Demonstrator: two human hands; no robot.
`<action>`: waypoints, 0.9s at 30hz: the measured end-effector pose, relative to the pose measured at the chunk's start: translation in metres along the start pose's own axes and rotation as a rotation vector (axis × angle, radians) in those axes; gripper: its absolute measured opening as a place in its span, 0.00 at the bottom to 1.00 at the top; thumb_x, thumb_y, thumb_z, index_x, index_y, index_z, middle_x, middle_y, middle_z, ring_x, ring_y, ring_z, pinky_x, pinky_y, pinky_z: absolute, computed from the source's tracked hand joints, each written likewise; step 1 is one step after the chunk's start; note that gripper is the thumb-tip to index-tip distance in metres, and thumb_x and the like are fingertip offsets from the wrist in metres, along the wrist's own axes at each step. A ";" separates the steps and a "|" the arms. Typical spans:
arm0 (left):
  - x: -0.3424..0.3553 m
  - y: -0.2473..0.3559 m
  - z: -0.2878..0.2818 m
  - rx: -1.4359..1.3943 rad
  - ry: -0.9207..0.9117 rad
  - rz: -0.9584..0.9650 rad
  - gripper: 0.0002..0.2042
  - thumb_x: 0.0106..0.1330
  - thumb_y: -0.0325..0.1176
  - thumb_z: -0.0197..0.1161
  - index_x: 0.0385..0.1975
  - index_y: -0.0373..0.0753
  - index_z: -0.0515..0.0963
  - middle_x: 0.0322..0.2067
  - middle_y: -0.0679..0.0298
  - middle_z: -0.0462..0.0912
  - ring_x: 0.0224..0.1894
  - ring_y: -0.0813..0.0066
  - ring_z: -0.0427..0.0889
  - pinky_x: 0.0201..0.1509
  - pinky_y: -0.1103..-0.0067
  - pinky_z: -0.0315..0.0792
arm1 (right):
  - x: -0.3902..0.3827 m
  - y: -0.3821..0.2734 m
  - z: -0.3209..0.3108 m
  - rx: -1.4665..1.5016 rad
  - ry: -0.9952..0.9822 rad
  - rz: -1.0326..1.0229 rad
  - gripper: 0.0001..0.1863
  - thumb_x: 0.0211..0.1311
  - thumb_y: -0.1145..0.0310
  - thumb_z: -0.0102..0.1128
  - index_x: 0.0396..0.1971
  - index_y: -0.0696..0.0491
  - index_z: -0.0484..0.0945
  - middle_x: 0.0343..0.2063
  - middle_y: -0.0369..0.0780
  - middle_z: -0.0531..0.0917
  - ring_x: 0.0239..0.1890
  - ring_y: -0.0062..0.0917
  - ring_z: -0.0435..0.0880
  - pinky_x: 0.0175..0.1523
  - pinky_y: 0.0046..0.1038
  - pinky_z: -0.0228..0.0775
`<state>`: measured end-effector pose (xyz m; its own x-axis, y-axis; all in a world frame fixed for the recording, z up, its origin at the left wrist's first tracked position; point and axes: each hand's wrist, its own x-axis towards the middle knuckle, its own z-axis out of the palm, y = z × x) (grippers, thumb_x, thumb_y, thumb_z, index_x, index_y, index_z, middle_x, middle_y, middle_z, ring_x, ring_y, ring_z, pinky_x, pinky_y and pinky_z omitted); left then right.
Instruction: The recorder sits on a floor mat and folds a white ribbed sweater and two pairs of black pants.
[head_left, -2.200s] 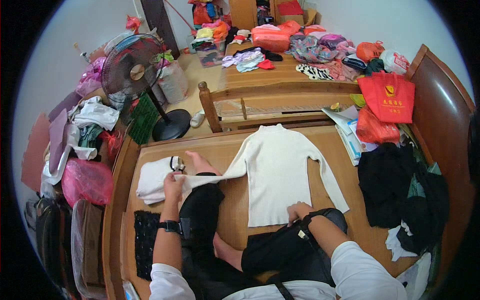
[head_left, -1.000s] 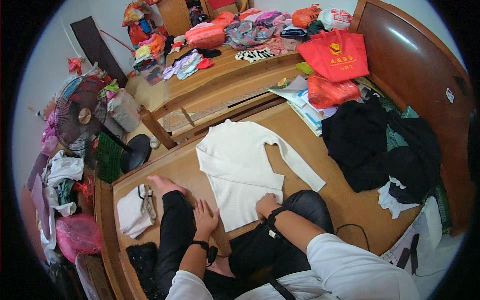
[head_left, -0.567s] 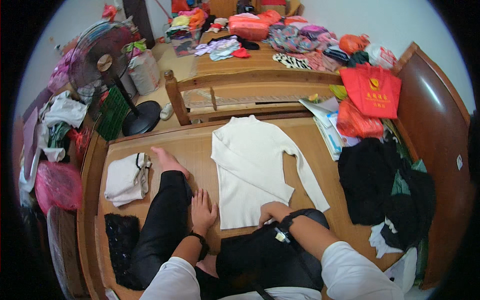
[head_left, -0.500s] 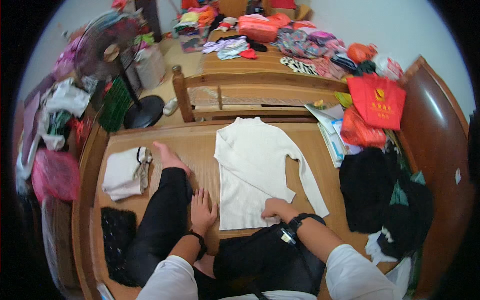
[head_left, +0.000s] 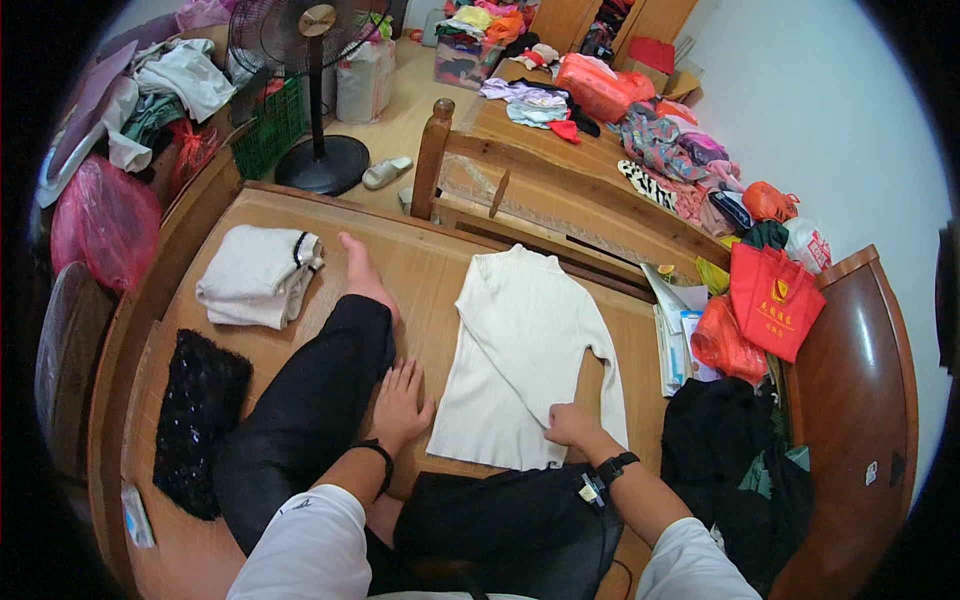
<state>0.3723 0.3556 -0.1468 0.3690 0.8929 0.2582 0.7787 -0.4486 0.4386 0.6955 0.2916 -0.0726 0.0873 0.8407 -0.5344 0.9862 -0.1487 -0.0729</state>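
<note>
A white ribbed sweater (head_left: 515, 330) lies flat before me, its left sleeve folded diagonally across the body, its right sleeve along the side. My right hand (head_left: 568, 425) is closed on the sweater's lower right part, near the folded cuff. My left hand (head_left: 400, 405) lies open on the wooden bed beside the sweater, fingers spread, next to my black-clad leg. Left of my bare foot sits a folded cream garment (head_left: 250, 280) with dark trim. Below that lies a black fluffy, sequined piece (head_left: 195, 420).
Dark clothes (head_left: 700, 450), papers (head_left: 672, 340) and red bags (head_left: 765, 300) line the right side by the curved headboard (head_left: 850, 420). A fan (head_left: 320, 160) stands beyond the bed rim (head_left: 165, 270). Another bed holds heaped clothing (head_left: 655, 150). Bundles and pink plastic (head_left: 105, 220) crowd the left.
The left sleeve has been folded across the sweater and my left hand has let go of it. My right hand has moved up onto the fabric; the right sleeve lies further inward. The view has shifted.
</note>
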 end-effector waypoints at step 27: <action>-0.007 -0.008 -0.002 0.003 -0.026 -0.025 0.30 0.56 0.43 0.56 0.57 0.30 0.65 0.63 0.49 0.58 0.65 0.52 0.55 0.69 0.64 0.47 | -0.039 0.171 0.032 1.084 -0.037 0.618 0.09 0.46 0.68 0.61 0.27 0.56 0.76 0.24 0.39 0.78 0.26 0.32 0.77 0.33 0.35 0.69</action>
<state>0.3629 0.3525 -0.1508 0.3625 0.9045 0.2247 0.7893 -0.4261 0.4420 0.8565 0.2165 -0.0912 0.4730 0.4643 -0.7488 0.1557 -0.8806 -0.4476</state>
